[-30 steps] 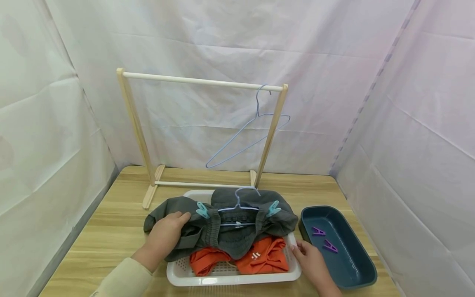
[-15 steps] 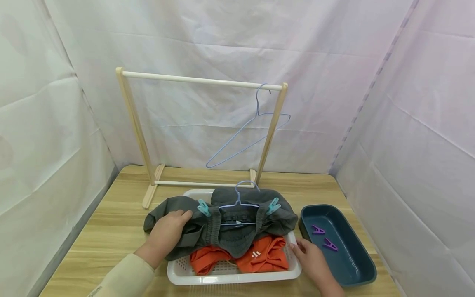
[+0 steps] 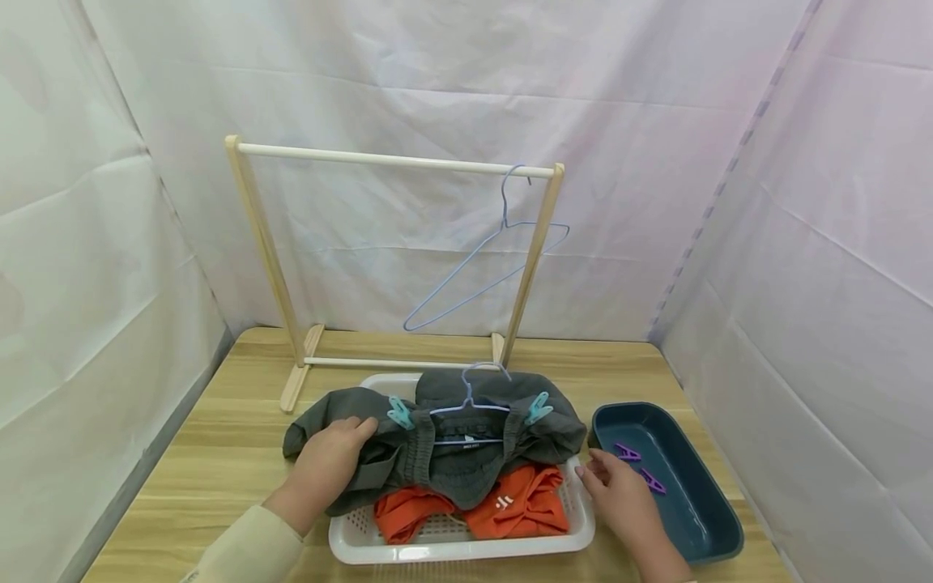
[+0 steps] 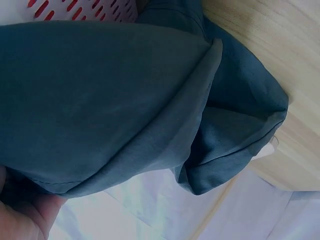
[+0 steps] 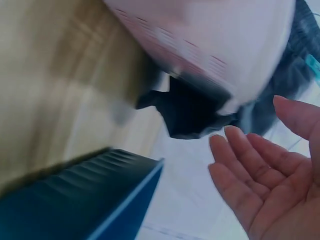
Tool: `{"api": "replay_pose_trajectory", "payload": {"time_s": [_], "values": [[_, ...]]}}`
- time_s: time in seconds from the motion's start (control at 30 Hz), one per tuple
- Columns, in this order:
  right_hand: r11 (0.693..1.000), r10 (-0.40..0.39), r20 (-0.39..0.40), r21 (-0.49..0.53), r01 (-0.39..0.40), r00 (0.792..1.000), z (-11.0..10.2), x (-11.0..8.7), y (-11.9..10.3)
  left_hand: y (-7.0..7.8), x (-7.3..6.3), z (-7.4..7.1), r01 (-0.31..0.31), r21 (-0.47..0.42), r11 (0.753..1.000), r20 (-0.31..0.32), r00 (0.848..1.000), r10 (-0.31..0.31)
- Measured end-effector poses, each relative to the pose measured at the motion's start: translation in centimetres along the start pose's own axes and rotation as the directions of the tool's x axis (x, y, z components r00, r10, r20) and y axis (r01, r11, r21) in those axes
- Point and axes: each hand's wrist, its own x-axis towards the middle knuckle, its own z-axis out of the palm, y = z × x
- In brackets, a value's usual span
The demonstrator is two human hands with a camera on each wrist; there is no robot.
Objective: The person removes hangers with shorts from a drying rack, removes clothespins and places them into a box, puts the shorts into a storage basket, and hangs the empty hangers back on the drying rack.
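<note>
Dark grey pants [image 3: 466, 478] with an elastic waistband lie across a white plastic basket [image 3: 459, 552]. Two turquoise clothespins [image 3: 400, 413] fasten the waistband to a blue wire hanger [image 3: 467, 398], whose hook points away from the person. My left hand [image 3: 324, 465] grips the left side of the pants; in the left wrist view, cloth [image 4: 100, 100] hides most of that hand. Just off the basket's right rim, my right hand [image 3: 619, 494] holds nothing; its fingers [image 5: 250, 160] are loosely extended in the right wrist view. An orange garment [image 3: 510, 510] lies in the basket below the pants.
Behind the basket stands a wooden rack [image 3: 394, 159] with another blue hanger [image 3: 474, 249] on its bar. At the right, a dark blue tray [image 3: 688, 518] holds two purple clothespins [image 3: 651, 481]. White cloth walls [image 3: 394, 97] surround the wooden table [image 3: 211, 453].
My right hand has come away from the basket's rim and shifted slightly right. The hanger's hook rose a little, then dropped back. My left hand keeps its hold on the pants.
</note>
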Motion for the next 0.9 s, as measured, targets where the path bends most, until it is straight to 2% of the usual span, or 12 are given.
{"api": "replay_pose_trajectory", "payload": {"time_s": [0.1, 0.2, 0.43, 0.7, 0.9], "values": [[0.998, -0.037, -0.029, 0.041, 0.038, 0.999, -0.6, -0.2, -0.8, 0.0, -0.3, 0.2, 0.005, -0.015, 1.000, -0.022, 1.000, -0.005], [0.993, -0.091, -0.065, 0.074, 0.095, 0.994, -1.1, -0.3, -1.5, -0.1, -0.5, 0.3, 0.006, -0.033, 0.999, -0.071, 0.997, -0.009], [0.968, -0.232, -0.128, 0.069, 0.242, 0.964, -1.9, 0.0, -3.2, -0.4, -0.5, 0.4, 0.013, -0.080, 0.997, -0.172, 0.985, -0.026], [0.952, -0.290, -0.126, 0.066, 0.299, 0.949, -2.1, 0.6, -4.6, -0.7, -0.4, 0.3, 0.075, -0.169, 0.983, -0.190, 0.976, -0.107], [0.948, -0.293, -0.096, 0.099, 0.302, 0.951, -2.0, 1.1, -5.2, -0.7, -0.3, 0.1, 0.126, -0.212, 0.969, -0.152, 0.975, -0.160]]}}
